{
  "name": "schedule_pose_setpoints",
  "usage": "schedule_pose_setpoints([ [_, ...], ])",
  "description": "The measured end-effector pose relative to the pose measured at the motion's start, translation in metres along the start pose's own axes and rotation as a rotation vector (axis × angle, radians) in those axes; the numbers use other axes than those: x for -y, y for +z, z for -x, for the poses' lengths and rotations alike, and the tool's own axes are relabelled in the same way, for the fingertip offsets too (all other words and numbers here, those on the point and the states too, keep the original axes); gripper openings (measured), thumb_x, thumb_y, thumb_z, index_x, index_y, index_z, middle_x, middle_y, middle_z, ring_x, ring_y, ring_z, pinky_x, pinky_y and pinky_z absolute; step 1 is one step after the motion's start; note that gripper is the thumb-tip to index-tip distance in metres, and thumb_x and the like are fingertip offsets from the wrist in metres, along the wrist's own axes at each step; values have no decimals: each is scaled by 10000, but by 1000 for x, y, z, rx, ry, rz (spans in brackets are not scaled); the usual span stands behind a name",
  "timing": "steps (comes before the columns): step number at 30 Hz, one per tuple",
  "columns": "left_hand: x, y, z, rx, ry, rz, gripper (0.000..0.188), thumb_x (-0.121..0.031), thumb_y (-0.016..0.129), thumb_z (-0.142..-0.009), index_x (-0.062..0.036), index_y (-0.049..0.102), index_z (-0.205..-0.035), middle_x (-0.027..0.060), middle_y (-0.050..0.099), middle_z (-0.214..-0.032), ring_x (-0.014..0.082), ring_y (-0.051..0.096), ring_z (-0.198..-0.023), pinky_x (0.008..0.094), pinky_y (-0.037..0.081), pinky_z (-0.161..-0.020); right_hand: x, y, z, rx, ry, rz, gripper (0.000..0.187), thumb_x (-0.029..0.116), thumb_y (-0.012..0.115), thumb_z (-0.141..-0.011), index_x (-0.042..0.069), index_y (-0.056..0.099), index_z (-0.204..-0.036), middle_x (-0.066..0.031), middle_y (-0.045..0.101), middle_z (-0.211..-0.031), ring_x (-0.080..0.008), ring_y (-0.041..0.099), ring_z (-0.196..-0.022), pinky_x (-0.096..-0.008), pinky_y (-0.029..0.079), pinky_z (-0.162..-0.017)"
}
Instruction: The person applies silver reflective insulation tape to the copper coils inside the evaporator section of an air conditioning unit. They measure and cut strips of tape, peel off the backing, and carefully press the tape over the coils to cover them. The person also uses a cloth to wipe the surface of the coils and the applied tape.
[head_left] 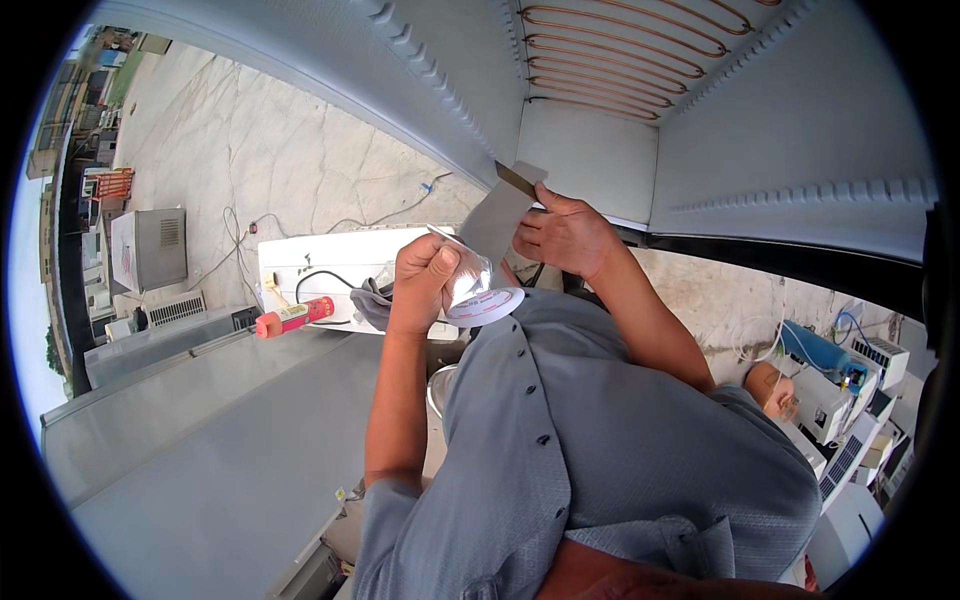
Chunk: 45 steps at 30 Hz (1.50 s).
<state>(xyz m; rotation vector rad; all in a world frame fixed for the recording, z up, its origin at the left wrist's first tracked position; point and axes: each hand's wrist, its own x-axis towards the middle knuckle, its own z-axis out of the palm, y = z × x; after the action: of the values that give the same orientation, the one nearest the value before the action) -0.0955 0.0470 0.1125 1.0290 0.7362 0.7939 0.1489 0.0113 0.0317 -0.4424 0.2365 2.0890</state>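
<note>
A roll (484, 306) of silvery tape is gripped in the left hand (427, 275), held before a grey shirt (640, 420), while a grey strip (492, 222) is pinched by the right hand (570, 236) beneath a white cabinet's copper tubing (620, 58).

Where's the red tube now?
Head view: the red tube lies left of the left hand, at the lower left of the white casing, near a black cable.

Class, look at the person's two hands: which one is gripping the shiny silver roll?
The left hand: its fingers close on the shiny silver roll, whereas the right hand pinches the grey strip.
</note>
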Motion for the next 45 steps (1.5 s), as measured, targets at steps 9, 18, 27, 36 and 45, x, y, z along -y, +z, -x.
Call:
schedule_pose_setpoints([
  [9,5,9,28,16,-183,-381,296,-195,730,-971,2,687,-1188,21,683,-864,66,594,-778,237,486,-727,0,-11,-34,-495,-164,225,257,273,786,-922,104,657,-1066,-12,693,-1004,-152,664,-928,-327,518,-835],
  [18,74,-145,118,-649,-305,-1117,257,-270,725,-928,-72,760,-1086,169,754,-986,357,727,-908,404,555,-782,33,-72,2,-742,-692,313,268,174,691,-998,1,643,-1197,-72,688,-1122,-192,672,-1060,-335,540,-948],
  [27,108,-334,67,-883,69,-1738,161,-276,667,-961,-135,709,-1026,110,727,-904,356,689,-807,460,529,-665,15,-12,36,-720,-819,612,295,224,678,-1012,17,650,-1220,-69,677,-1197,-173,639,-1144,-333,486,-1023],
  [36,93,-269,34,-1018,-188,-1775,476,-212,723,-885,-79,634,-1333,229,581,-1368,395,501,-1323,501,393,-1094,-31,46,19,-812,-1083,1158,181,153,771,-949,-22,769,-998,36,642,-790,-50,499,-721,-222,420,-673],
  [45,9,-59,-51,184,-462,138,847,-663,648,-912,39,561,-1377,168,710,-1178,253,688,-1035,384,479,-1018,-76,81,20,-263,-966,2053,109,109,775,-863,21,733,-911,-101,659,-792,-282,652,-693,-408,532,-636],
])
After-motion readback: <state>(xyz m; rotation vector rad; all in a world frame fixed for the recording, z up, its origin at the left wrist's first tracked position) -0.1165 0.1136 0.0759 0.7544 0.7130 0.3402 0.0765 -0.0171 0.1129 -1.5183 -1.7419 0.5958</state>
